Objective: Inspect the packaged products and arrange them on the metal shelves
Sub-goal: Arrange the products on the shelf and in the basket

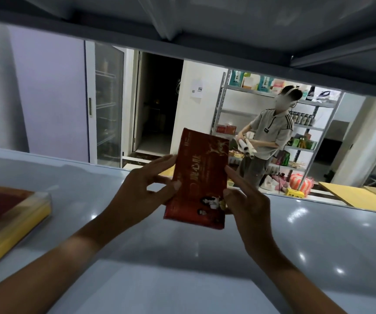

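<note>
A flat red packaged box (pixel 199 177) with gold lettering and small printed figures is held above the grey metal shelf (pixel 91 200). My left hand (pixel 146 191) grips its left edge, thumb on the front and fingers behind. My right hand (pixel 243 198) grips its right edge, thumb on the lower front. The box is tilted with its far end raised over the shelf's back edge.
A red and yellow box (pixel 7 218) in clear wrap lies on the shelf at the left. Another shelf's underside (pixel 182 30) hangs close overhead. Beyond, a person (pixel 270 134) holding white rolls stands at a stocked metal rack (pixel 307 123). A glass-door cabinet (pixel 105 100) stands at the back left.
</note>
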